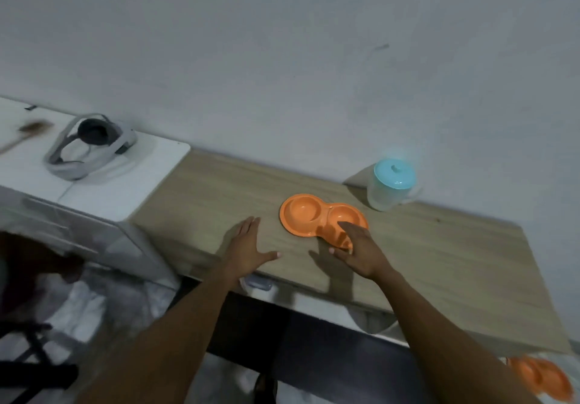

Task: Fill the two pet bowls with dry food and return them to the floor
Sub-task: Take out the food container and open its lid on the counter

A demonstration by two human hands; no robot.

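Note:
An orange double pet bowl (309, 213) lies on the wooden table (439, 262), both of its wells looking empty. My right hand (361, 246) rests over its near right edge, fingers spread, touching the rim. Left of the bowl, my left hand (248, 246) hovers open over the tabletop with nothing in it. A second orange bowl (543, 378) sits on the floor at the lower right, blurred. A clear jug with a light-blue lid (392, 188) stands by the wall, behind and to the right of the bowl on the table.
A white cabinet (125, 190) adjoins the table on the left, carrying a grey headset (91, 146) and a brush (28, 132). A small clear container (257, 283) peeks out under the table's front edge. Dark chair parts (34, 372) stand at the lower left.

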